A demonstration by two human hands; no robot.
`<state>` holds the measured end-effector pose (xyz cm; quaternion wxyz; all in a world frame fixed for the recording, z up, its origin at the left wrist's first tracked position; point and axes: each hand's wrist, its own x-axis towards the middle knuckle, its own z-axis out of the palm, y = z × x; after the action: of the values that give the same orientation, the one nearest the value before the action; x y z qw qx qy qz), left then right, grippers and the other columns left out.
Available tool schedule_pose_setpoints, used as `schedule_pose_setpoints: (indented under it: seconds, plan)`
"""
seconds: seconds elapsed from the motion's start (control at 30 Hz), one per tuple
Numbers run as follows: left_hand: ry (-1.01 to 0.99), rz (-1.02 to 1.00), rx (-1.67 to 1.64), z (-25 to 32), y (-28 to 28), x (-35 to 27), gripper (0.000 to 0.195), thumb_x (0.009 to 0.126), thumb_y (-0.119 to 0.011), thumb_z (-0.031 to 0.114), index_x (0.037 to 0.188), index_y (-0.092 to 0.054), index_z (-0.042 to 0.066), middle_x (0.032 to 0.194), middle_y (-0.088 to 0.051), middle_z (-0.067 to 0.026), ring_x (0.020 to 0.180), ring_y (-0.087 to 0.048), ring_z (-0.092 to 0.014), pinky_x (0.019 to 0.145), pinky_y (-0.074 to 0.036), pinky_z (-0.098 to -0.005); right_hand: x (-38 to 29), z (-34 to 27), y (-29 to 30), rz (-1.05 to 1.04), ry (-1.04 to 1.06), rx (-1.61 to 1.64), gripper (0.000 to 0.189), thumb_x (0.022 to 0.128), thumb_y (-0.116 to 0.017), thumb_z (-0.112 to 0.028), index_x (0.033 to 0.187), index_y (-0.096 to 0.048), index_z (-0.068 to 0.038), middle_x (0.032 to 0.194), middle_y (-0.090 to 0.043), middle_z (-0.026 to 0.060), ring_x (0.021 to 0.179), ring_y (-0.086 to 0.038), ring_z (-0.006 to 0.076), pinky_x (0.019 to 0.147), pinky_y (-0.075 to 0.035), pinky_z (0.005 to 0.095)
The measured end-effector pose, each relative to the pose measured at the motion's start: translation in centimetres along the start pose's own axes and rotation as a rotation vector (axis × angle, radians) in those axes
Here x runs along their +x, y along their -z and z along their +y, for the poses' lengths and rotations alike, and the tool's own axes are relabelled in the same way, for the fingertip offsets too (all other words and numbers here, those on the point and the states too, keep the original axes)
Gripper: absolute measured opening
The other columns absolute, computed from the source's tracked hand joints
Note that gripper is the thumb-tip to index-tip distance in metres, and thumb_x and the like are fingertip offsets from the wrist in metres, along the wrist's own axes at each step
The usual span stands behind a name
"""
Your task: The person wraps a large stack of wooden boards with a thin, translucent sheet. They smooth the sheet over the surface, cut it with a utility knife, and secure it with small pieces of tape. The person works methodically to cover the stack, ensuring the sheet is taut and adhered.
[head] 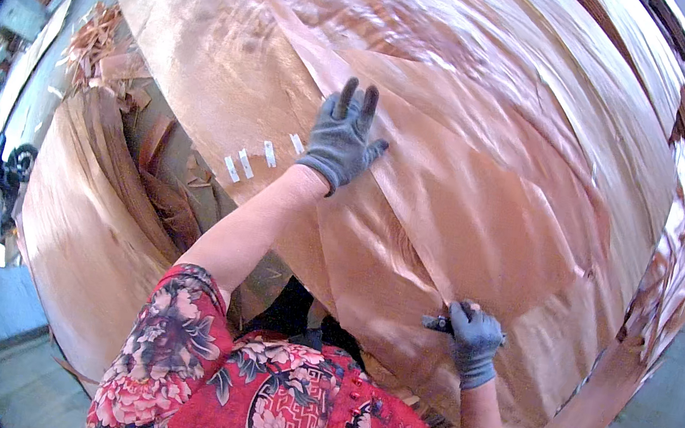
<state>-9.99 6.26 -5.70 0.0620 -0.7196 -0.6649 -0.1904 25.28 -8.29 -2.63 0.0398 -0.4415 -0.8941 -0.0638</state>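
Large thin wood veneer sheets [481, 229] lie overlapped and wavy before me. My left hand [346, 134], in a grey glove with dark fingertips, rests on them with the fingers spread, near the seam between two sheets. Several short white tape strips [268, 154] are stuck on the veneer to the left of its wrist. Nearer to me on the right, my right hand [472, 342], gloved the same way, is closed around a dark handheld tool [438, 324], which looks like a utility knife. It is at the lower end of the seam; the tool's tip cannot be made out.
Torn veneer scraps [98, 41] lie in a heap at the upper left. A bent stack of veneer [93, 174] stands at the left, with loose brown strips beside it. Crumpled veneer edges [664, 265] line the right side. A dark gap lies between the veneer and my body.
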Motion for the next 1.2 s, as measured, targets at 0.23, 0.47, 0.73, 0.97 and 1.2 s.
schedule_pose_setpoints:
  seconds: [0.23,0.47,0.73,0.97,1.2]
  plan:
    - [0.005,-0.042,-0.092,-1.2,-1.7,-0.4,0.06,0.08,-0.056,0.041,0.125,-0.049,0.002,0.13,-0.044,-0.0175,0.124,-0.037,-0.036,0.105,-0.024,-0.0477,3.5,-0.4,3.1,-0.236,-0.353,0.534,0.027,0.078,-0.065,-0.016,0.103,-0.059,-0.008,0.089,-0.062,0.01,0.077,-0.063,0.027,0.066,-0.05,0.0339]
    - [-0.049,-0.17,-0.092,-4.5,-0.6,0.9,0.076,0.076,-0.061,0.04,0.136,-0.035,0.002,0.133,-0.043,-0.0159,0.128,-0.035,-0.032,0.107,-0.022,-0.0452,16.9,-3.8,2.4,-0.25,-0.443,1.082,0.02,0.092,-0.048,-0.014,0.107,-0.051,-0.001,0.083,-0.062,0.0201,0.076,-0.064,0.0304,0.068,-0.049,0.0389]
    - [0.162,-0.226,-0.286,-7.2,-0.1,1.3,0.106,0.07,-0.063,0.056,0.142,-0.014,-0.003,0.149,-0.017,-0.0196,0.138,-0.016,-0.031,0.113,-0.01,-0.0387,30.5,-7.9,-4.0,-0.193,-0.212,0.632,0.019,0.088,-0.05,-0.019,0.085,-0.05,0.0,0.073,-0.061,0.0243,0.067,-0.061,0.0412,0.059,-0.048,0.0499]
    - [0.123,-0.215,-0.314,-8.4,-2.1,1.3,0.068,0.084,-0.046,0.028,0.141,-0.022,0.0,0.147,-0.024,-0.0167,0.138,-0.019,-0.027,0.113,-0.011,-0.038,34.6,-9.7,-3.8,-0.313,-0.146,0.361,0.019,0.086,-0.05,-0.019,0.086,-0.051,0.0,0.073,-0.063,0.0245,0.071,-0.064,0.0387,0.061,-0.052,0.0479]
    - [0.122,-0.163,-0.306,-8.3,-3.1,1.0,0.063,0.085,-0.041,0.019,0.141,-0.022,0.002,0.147,-0.025,-0.0156,0.138,-0.019,-0.026,0.113,-0.011,-0.0379,35.9,-11.3,-3.2,-0.423,-0.195,0.203,0.017,0.085,-0.049,-0.015,0.088,-0.052,0.001,0.077,-0.065,0.0237,0.075,-0.067,0.035,0.06,-0.054,0.0447]
